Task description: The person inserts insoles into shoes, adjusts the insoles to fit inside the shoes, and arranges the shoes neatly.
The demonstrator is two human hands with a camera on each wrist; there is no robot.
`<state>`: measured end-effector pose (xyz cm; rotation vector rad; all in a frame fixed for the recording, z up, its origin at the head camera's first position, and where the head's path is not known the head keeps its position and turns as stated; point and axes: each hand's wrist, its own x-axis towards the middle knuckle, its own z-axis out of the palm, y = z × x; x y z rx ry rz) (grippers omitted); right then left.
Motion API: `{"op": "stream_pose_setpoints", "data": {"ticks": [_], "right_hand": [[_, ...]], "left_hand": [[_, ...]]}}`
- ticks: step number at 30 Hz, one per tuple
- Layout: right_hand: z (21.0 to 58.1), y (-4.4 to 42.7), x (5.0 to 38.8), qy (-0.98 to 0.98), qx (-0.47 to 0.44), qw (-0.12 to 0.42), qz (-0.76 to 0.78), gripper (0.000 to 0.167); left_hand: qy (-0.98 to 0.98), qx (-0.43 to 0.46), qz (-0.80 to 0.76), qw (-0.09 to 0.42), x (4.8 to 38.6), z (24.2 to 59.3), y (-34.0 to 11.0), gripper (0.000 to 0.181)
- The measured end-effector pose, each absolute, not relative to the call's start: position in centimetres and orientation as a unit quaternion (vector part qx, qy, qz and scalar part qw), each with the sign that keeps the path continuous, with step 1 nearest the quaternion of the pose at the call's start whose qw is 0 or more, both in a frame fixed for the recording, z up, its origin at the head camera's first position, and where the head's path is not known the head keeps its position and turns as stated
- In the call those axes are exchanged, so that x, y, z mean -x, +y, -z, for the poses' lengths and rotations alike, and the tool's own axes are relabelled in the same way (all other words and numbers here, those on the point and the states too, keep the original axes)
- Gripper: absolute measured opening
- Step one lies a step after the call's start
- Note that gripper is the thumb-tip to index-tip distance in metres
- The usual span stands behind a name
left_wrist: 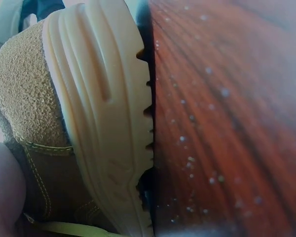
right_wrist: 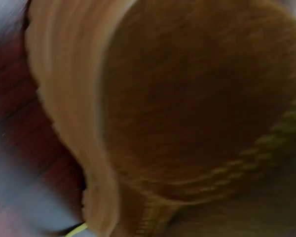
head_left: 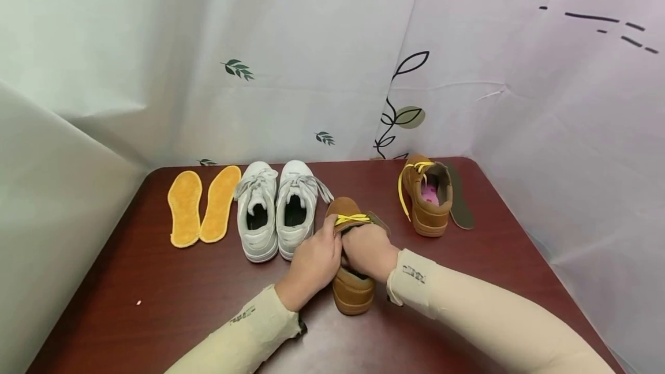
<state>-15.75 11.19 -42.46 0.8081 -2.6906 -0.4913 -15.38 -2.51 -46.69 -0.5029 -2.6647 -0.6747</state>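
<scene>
A brown shoe (head_left: 355,293) with a tan sole and yellow laces stands on the table, heel toward me. My left hand (head_left: 317,255) grips its left side, with the thumb by the laces. My right hand (head_left: 368,249) reaches into the opening; its fingers are hidden inside, so what they hold does not show. An olive-green piece (head_left: 379,222) sticks out beyond the right hand; I cannot tell whether it is the tongue or an insole. In the left wrist view the ridged sole (left_wrist: 103,113) rests on the table. Blurred brown suede (right_wrist: 197,98) fills the right wrist view.
Left of the shoe stand two white sneakers (head_left: 261,241) with grey laces. Farther left lie two yellow-orange insoles (head_left: 185,206). At the back right is the matching brown shoe (head_left: 430,221), pink inside, with an olive insole (head_left: 461,206) beside it. White curtains (head_left: 312,45) surround the table.
</scene>
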Motion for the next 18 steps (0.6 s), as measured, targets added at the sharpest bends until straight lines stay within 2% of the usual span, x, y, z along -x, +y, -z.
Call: {"op": "stream_pose_setpoints", "data": {"ticks": [4,9,18], "right_hand": [[42.8,10.7,16.0,-0.936,-0.259,0.123,0.202,0.019],[43.0,10.2,16.1,-0.945,-0.233,0.090,0.210,0.013],[42.5,9.9,16.7,-0.949,-0.233,0.028,0.212,0.019]], "left_hand": [[-0.942,0.172,0.239,0.164,15.3,46.6,-2.4,0.039],[-0.940,0.170,0.244,0.164,15.2,46.4,-2.4,0.038],[-0.939,0.176,0.242,0.169,15.3,46.6,-2.4,0.038]]}}
